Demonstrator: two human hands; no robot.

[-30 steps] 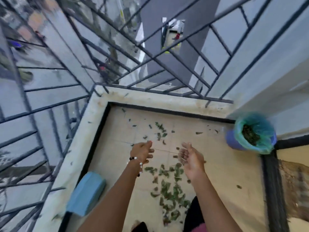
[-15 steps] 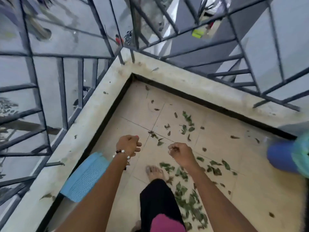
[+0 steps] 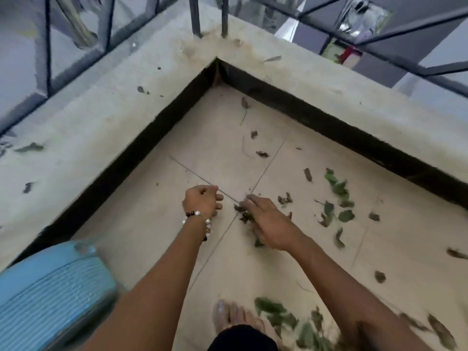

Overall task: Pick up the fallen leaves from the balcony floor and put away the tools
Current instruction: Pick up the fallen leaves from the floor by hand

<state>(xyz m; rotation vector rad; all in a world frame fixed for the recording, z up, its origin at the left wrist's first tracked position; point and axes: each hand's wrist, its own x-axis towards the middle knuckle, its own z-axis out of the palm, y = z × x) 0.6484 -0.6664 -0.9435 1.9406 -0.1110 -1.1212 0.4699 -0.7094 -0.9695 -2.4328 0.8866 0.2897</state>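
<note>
1. My right hand [image 3: 272, 225] is down on the balcony floor [image 3: 215, 153] now, lower than half a second ago, when it hovered with the fingers curled in.
2. Right fingers [image 3: 253, 198] are stretched and spread over a small clump of leaves [image 3: 244, 215], touching them right at the cross of the tile joints. The hand hides the grip; I see no leaf lifted clear.
3. My left hand [image 3: 202, 201] is curled into a loose fist, just beside the right, same as a moment ago. Whether it holds leaves inside, I cannot tell. The bead bracelet [image 3: 200, 221] sits on that wrist.
4. More green leaves [image 3: 338, 198] lie scattered to the right of my hand, and another blurred bunch [image 3: 291, 323] lies near my bare foot [image 3: 235, 317] at the bottom edge.
5. A few dry brown bits [image 3: 262, 154] lie toward the corner of the floor.
6. The view has swung closer: the concrete ledge [image 3: 101, 117] and railing [image 3: 197, 13] corner fill the top, and the blue bin seen at the right earlier is out of frame.
7. The blue ribbed thing [image 3: 50, 287] looms larger at lower left, against the ledge.
</note>
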